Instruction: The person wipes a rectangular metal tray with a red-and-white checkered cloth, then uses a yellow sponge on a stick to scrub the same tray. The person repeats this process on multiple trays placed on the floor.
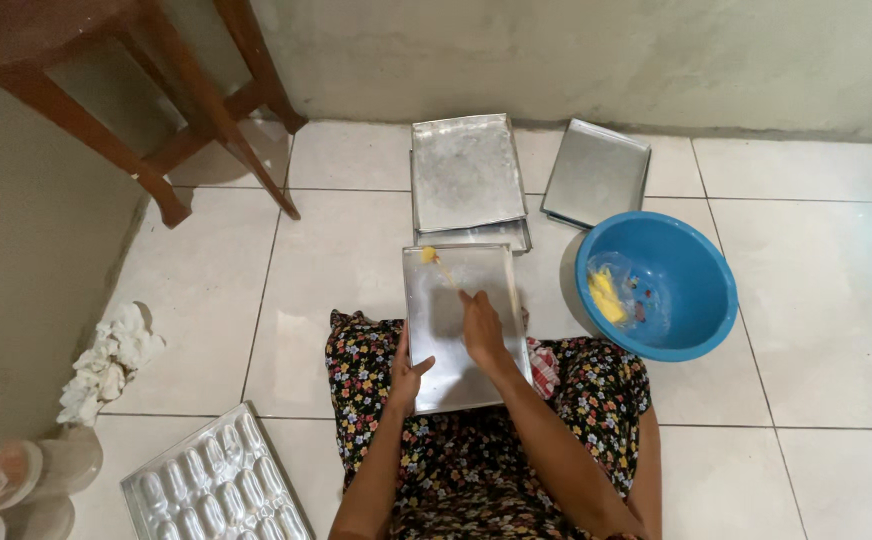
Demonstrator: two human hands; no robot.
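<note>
Sitting on the white tiled floor (816,300), legs in a floral dress (596,400) stretching forward, both forearms reaching out from the bottom edge of the view. Resting across the lap, a flat metal baking tray (446,330), tilting slightly toward the far wall. Gripping the tray's near-left edge, the left hand (406,372), fingers wrapping under the rim and thumb lying on top. Hovering over the tray's middle, the right hand (482,326), fingers pressing together around the thin handle of a small brush (436,264), its yellow-coated tip touching the tray near the far-left corner.

Lying just beyond the lap tray, a stack of similar trays (466,175), and another tray (596,172) sitting beside it near the wall. Standing to the right, close to the knee, a blue plastic basin (696,270) holding a clear bag with something yellow inside. Resting at the near-left, a metal mould pan (216,490) with rows of oval hollows. Standing at the far-left, the legs of a wooden stool (206,110); crumpling along the left wall, a white cloth (111,365).
</note>
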